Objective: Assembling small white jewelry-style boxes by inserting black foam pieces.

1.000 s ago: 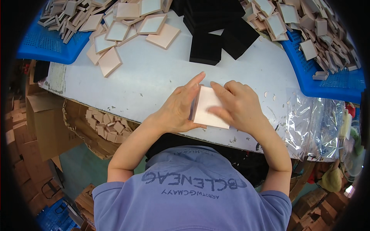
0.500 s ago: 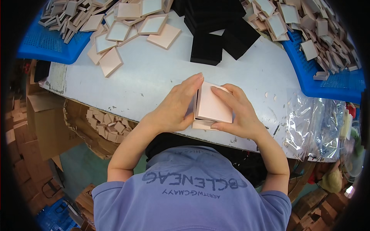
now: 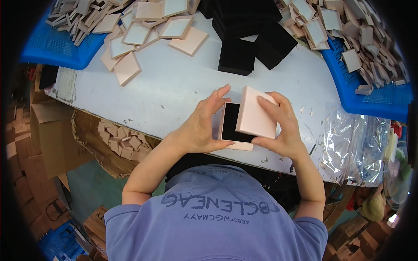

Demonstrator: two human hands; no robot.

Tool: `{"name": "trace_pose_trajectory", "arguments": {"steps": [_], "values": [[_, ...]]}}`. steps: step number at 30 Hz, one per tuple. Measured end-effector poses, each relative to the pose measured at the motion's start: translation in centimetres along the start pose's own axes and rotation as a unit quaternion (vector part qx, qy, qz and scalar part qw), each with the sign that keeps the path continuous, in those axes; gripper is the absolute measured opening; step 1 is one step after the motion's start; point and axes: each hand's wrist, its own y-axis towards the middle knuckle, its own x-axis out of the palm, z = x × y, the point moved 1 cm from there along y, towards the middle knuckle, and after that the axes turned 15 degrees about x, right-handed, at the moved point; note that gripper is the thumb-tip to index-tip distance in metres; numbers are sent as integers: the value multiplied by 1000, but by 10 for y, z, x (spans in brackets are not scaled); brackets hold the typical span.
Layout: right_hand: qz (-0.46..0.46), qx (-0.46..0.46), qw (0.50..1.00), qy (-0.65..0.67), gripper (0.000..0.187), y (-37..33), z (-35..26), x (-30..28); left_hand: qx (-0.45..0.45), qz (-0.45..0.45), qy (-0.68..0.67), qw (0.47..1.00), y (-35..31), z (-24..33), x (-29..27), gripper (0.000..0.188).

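Note:
On the table just in front of me rests a pale pink box base [image 3: 240, 146] with a black pad [image 3: 230, 119] filling its inside. My left hand [image 3: 202, 124] is around the base's left side, thumb against the near edge and forefinger stretched away. In my right hand [image 3: 282, 124] is a pale pink box lid [image 3: 257, 112], pinched between fingers and thumb. The tilted lid is over the right part of the base and hides that part of the pad.
Stacked black pads [image 3: 236, 54] lie at the far middle, with loose pink lids [image 3: 189, 41] to their left. Blue baskets [image 3: 65, 56] of box parts stand at both far corners. Clear plastic bags [image 3: 355, 145] lie right. A carton [image 3: 93, 150] of pink pieces sits below the table's left edge.
My right hand has moved the lid up and to the right, off the left part of the base. The black pad inside now shows. My left hand stays beside the base.

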Motion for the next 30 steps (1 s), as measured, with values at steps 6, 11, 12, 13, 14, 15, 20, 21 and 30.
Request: {"name": "trace_pose_trajectory", "arguments": {"steps": [6,11,12,13,14,15,20,21,30], "values": [[-55,-81,989,-114,73,-3,-16,8,2,-5,-9,1000,-4,-2,1,116],[-60,-112,970,-207,71,-10,-15,11,-97,-194,40,975,3,11,-5,95],[-61,-114,970,-207,71,-10,-15,12,-71,-214,88,970,2,12,-4,90],[-68,-105,967,-221,72,-11,-14,13,-71,-213,88,970,2,13,-5,90],[-75,-96,964,-235,72,-12,-13,14,-64,-242,131,959,4,15,-7,90],[-75,-97,964,-235,72,-14,-12,14,-57,-270,173,946,5,16,-8,91],[-90,-120,950,-274,69,-6,-16,2,-58,-254,201,944,6,14,-14,89],[-89,-124,949,-275,69,-1,-15,-1,-65,-203,164,963,4,9,-18,84],[121,-163,945,-257,23,106,1,23,-269,-13,456,848,27,-137,-107,25]]}}
